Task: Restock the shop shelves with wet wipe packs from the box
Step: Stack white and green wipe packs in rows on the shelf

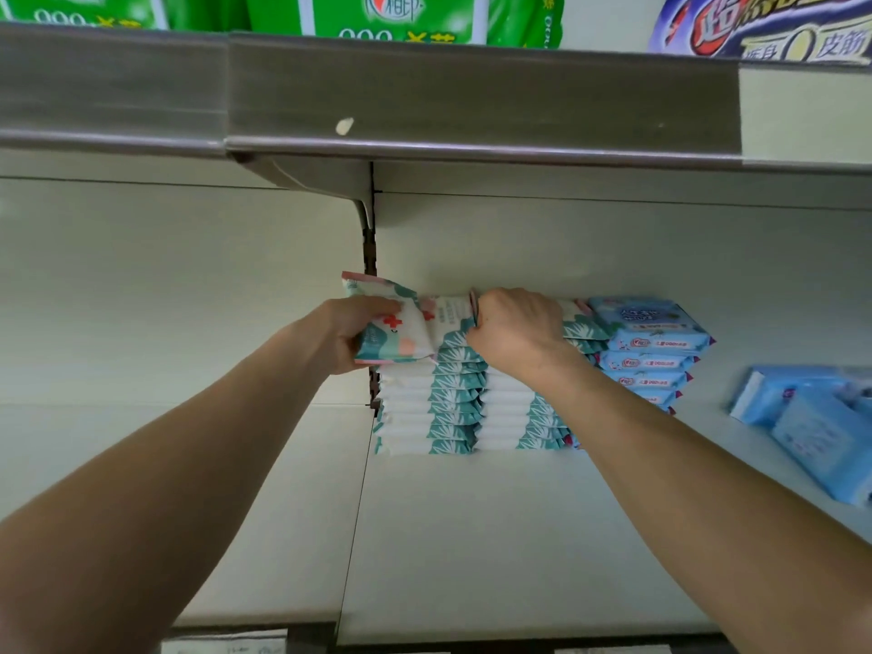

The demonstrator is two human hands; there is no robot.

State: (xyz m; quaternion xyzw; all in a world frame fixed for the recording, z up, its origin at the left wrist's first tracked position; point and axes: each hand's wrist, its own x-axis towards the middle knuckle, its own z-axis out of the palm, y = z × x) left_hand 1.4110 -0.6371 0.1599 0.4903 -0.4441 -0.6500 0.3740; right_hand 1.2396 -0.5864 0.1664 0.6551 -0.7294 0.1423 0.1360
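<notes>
Left hand (349, 337) gripping wet wipe pack (396, 330) — long axis front-to-back, far end up. Right hand (514, 332) pinching top pack (448, 316) of teal stack (453, 408); blue packs (651, 351) beside.

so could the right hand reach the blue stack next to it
Probably yes: the blue stack sits beside the right hand, nothing between them and bare shelf in front. That hand is pinching a teal pack, so it would have to let go first.
</notes>
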